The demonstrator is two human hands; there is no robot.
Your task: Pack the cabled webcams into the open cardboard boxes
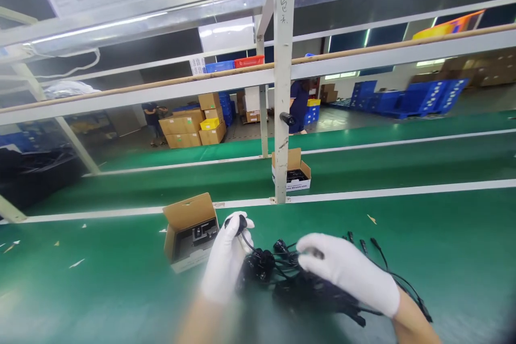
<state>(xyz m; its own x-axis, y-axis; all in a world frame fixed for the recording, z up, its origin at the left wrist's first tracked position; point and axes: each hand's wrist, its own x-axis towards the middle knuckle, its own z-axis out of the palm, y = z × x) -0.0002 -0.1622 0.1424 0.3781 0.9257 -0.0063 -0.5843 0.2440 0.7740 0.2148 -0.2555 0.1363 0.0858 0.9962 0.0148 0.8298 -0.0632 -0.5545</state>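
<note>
My left hand [228,255], in a white glove, is closed around a small round black part [241,223] with a cable running down from it. That cable leads toward a tangled pile of black cabled parts [262,264] between my hands. My right hand [338,263], also gloved in white, is over the right side of the pile. Its thumb and fingers are bent together at the black cables, and what lies between the fingertips is partly hidden. Just left of my left hand stands an open cardboard box [189,231] with black parts in a grey insert.
Cable ends with connectors [377,244] spread to the right on the green work surface [451,236]. Behind a white metal post [283,91] stands another open box [300,177] with black contents. Paper scraps [76,264] lie at left. People, cartons and blue crates are beyond.
</note>
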